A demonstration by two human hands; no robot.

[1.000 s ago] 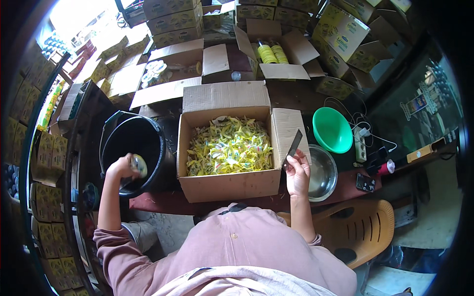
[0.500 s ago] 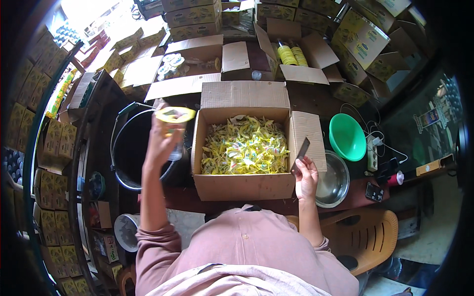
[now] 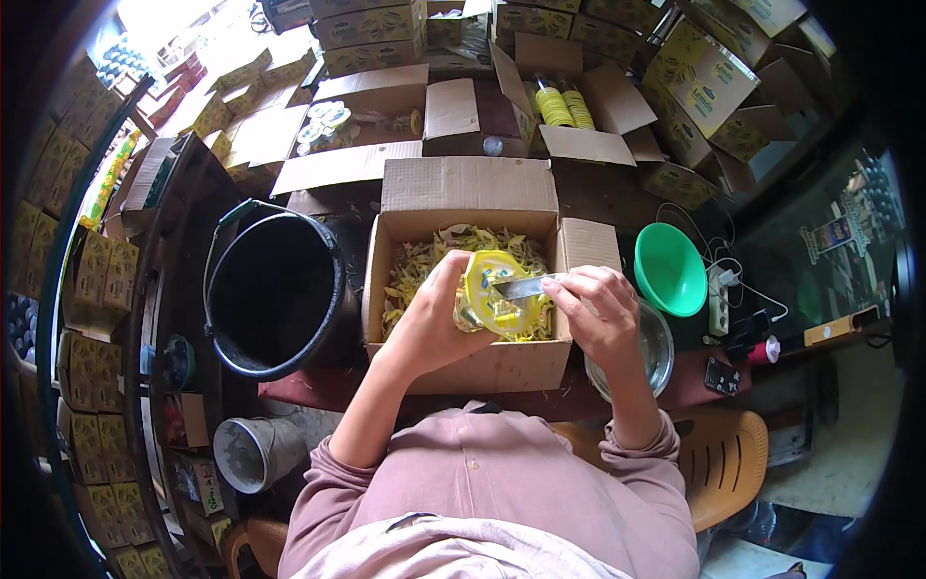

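Over an open brown cardboard box (image 3: 470, 371) of yellow scraps (image 3: 407, 278), the left hand (image 3: 431, 314) clasps a round yellow-rimmed plastic tub (image 3: 500, 307) while the right hand (image 3: 600, 311) pinches a flat grey metal blade (image 3: 522, 288) across its top.

I see a dark worktop (image 3: 600, 198) with a dull red front edge (image 3: 299, 389). Big white light (image 3: 159, 14) glows past its far left corner, so bright that I can't tell if it's a window or a door. Off the left edge stands a tall, dark rack (image 3: 138, 386). By the front edge, toward the left, a bit of grey floor (image 3: 326, 421) peeks out. An orange-brown chair (image 3: 748, 463) with long slots sits near the front right corner. Past the right edge there's a dark, shiny panel (image 3: 796, 265), and it's dimmer there.
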